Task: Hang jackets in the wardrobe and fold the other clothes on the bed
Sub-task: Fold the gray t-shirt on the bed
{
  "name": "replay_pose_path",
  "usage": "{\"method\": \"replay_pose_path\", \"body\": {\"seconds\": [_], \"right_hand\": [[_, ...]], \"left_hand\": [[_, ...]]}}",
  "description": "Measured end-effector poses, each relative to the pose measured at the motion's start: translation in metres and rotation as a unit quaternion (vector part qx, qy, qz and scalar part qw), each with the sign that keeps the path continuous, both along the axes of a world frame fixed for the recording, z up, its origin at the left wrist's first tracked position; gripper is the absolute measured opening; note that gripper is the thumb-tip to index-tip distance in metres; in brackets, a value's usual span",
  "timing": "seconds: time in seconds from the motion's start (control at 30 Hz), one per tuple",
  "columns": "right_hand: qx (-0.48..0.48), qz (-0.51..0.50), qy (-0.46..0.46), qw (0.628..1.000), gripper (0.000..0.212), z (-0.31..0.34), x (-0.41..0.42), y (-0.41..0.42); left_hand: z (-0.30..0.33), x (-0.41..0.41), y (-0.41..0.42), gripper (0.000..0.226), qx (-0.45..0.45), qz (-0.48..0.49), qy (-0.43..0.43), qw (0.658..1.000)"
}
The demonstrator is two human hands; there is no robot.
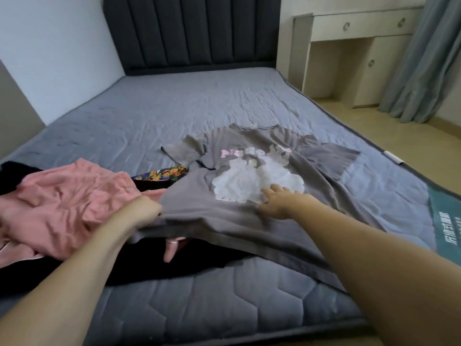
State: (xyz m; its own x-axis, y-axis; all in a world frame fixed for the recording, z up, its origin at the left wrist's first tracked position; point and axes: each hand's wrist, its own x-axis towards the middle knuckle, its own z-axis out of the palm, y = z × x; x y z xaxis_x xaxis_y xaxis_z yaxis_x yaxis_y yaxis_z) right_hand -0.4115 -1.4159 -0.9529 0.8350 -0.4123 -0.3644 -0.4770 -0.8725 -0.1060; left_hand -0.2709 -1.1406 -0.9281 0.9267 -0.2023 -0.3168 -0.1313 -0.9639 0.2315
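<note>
A grey T-shirt (249, 208) with a white and pink print lies spread face up on the grey mattress (162, 108), neck toward the headboard. My left hand (147, 213) grips its lower left hem, fingers tucked under the cloth. My right hand (277, 198) rests flat on the print, fingers apart. Left of the shirt a crumpled pink garment (62, 203) lies on a black garment (194, 260). A piece of colourful printed cloth (162, 174) peeks out beside the shirt.
A dark padded headboard (192, 31) stands at the far end. A cream desk with drawers (354, 46) and a blue-grey curtain (424, 58) are at the right, across a strip of floor. A white wall runs along the left of the bed.
</note>
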Motion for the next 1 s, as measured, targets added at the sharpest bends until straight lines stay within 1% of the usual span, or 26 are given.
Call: {"method": "replay_pose_path", "body": {"seconds": [0.03,0.07,0.1,0.13,0.17,0.2,0.23,0.27,0.3,0.33,0.4,0.47,0.5,0.53,0.57,0.6,0.63,0.67,0.7,0.73,0.77,0.83,0.87,0.93,0.97,1.0], "right_hand": [[0.016,0.006,-0.012,1.0,0.069,-0.007,0.017,0.002],[0.024,0.013,-0.035,0.999,0.067,-0.015,0.036,0.004],[0.022,0.022,-0.053,0.998,0.065,-0.023,0.053,0.007],[0.021,0.028,-0.065,0.997,0.064,-0.031,0.071,0.009],[0.021,0.033,-0.07,0.997,0.063,-0.038,0.087,0.012],[0.021,0.033,-0.067,0.997,0.063,-0.046,0.101,0.013],[0.018,0.032,-0.064,0.997,0.063,-0.052,0.112,0.014],[0.013,0.03,-0.065,0.997,0.063,-0.059,0.122,0.013],[0.005,0.029,-0.068,0.997,0.064,-0.064,0.13,0.01],[-0.004,0.028,-0.075,0.997,0.065,-0.069,0.139,0.005],[-0.026,0.019,-0.103,0.994,0.069,-0.076,0.157,-0.01],[-0.043,0.003,-0.13,0.991,0.071,-0.081,0.177,-0.026],[-0.05,-0.001,-0.14,0.989,0.071,-0.084,0.187,-0.034],[-0.057,-0.001,-0.152,0.987,0.072,-0.089,0.198,-0.041],[-0.07,0.003,-0.165,0.984,0.073,-0.094,0.207,-0.045],[-0.087,0.008,-0.181,0.98,0.075,-0.101,0.214,-0.049],[-0.103,0.014,-0.193,0.976,0.075,-0.106,0.219,-0.051],[-0.114,0.02,-0.203,0.972,0.076,-0.111,0.222,-0.052],[-0.117,0.022,-0.208,0.971,0.077,-0.115,0.223,-0.053],[-0.118,0.02,-0.211,0.97,0.078,-0.118,0.222,-0.053],[-0.119,0.02,-0.214,0.969,0.079,-0.118,0.222,-0.054],[-0.119,0.023,-0.213,0.97,0.08,-0.116,0.222,-0.054],[-0.117,0.025,-0.212,0.97,0.08,-0.116,0.221,-0.054],[-0.112,0.024,-0.22,0.969,0.078,-0.116,0.222,-0.053],[-0.107,0.023,-0.222,0.969,0.076,-0.116,0.222,-0.053],[-0.103,0.022,-0.222,0.969,0.075,-0.116,0.221,-0.054]], "left_hand": [[0.005,0.002,0.008,0.036,0.079,-0.019,0.01,0.997],[0.007,0.001,0.017,0.035,0.135,-0.021,0.027,0.99],[0.001,0.006,0.025,0.033,0.194,-0.049,0.04,0.979],[-0.001,0.008,0.024,0.034,0.245,-0.09,0.034,0.965],[-0.003,0.012,0.016,0.039,0.249,-0.112,-0.003,0.962],[-0.006,0.017,0.004,0.046,0.219,-0.12,-0.051,0.967],[-0.013,0.026,-0.014,0.053,0.164,-0.128,-0.093,0.974],[-0.018,0.036,-0.034,0.056,0.094,-0.136,-0.108,0.98],[-0.022,0.044,-0.054,0.06,0.047,-0.142,-0.104,0.983],[-0.029,0.055,-0.071,0.063,0.031,-0.149,-0.104,0.983],[-0.052,0.085,-0.093,0.07,0.039,-0.147,-0.102,0.983],[-0.08,0.119,-0.099,0.076,0.046,-0.103,-0.077,0.991],[-0.093,0.133,-0.102,0.079,0.046,-0.087,-0.079,0.992],[-0.103,0.146,-0.106,0.08,0.037,-0.077,-0.104,0.991],[-0.11,0.157,-0.111,0.079,0.014,-0.064,-0.148,0.987],[-0.114,0.17,-0.119,0.074,-0.033,-0.039,-0.203,0.978],[-0.112,0.184,-0.126,0.068,-0.093,0.011,-0.229,0.969],[-0.105,0.2,-0.134,0.065,-0.156,0.08,-0.214,0.961],[-0.1,0.22,-0.142,0.065,-0.196,0.151,-0.174,0.953],[-0.097,0.24,-0.149,0.064,-0.213,0.211,-0.134,0.945],[-0.096,0.257,-0.155,0.062,-0.227,0.243,-0.095,0.938],[-0.092,0.274,-0.17,0.056,-0.276,0.218,-0.052,0.935],[-0.089,0.279,-0.173,0.053,-0.293,0.198,-0.056,0.934],[-0.079,0.294,-0.168,0.048,-0.317,0.222,-0.085,0.918],[-0.072,0.302,-0.161,0.045,-0.312,0.247,-0.118,0.91],[-0.066,0.307,-0.154,0.042,-0.278,0.267,-0.144,0.911]]}}
